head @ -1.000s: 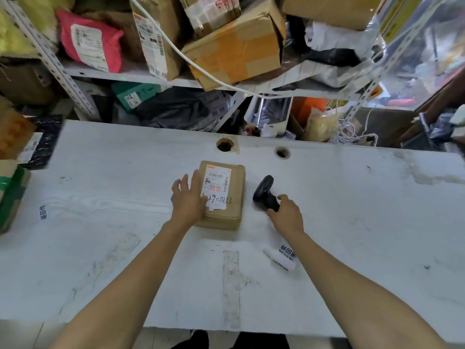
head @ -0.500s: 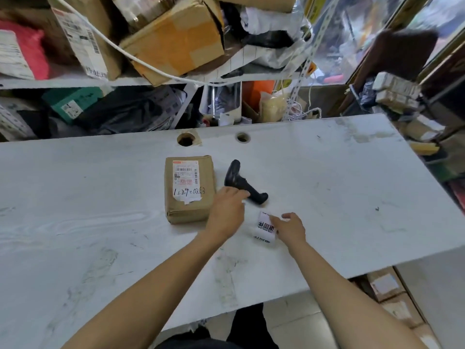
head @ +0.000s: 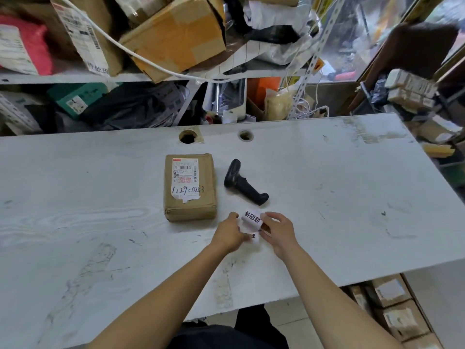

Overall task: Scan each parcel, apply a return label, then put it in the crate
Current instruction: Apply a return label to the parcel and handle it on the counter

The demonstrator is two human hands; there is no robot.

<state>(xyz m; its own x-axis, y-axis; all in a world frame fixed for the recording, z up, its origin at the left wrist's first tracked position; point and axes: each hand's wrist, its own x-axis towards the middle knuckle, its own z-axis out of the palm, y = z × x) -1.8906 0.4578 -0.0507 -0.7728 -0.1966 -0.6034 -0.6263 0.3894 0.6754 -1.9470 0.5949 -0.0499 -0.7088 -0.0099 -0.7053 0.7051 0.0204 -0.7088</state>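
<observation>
1. Brown cardboard parcel flat on the white table, near the middle, just left of the scanner and just beyond the hands.
2. Rectangular and taped, with creased paper at the near end; white shipping label on top with a red strip, barcode and handwritten black digits along its lower edge.
3. Long axis running away from the person, toward the two round holes in the table's far edge; label text upright from this side.
4. Black handheld scanner lying on its side on the table, head toward the far edge, handle angled to the near right; touched by neither hand.
5. Left hand curled, pinching the left edge of a small roll of white return labels.
6. Right hand curled, pinching the right edge of the same roll, black characters facing up.
7. Roll held just above the table, near the parcel's near right corner.
8. Cluttered shelf of boxes and bags behind the table.
</observation>
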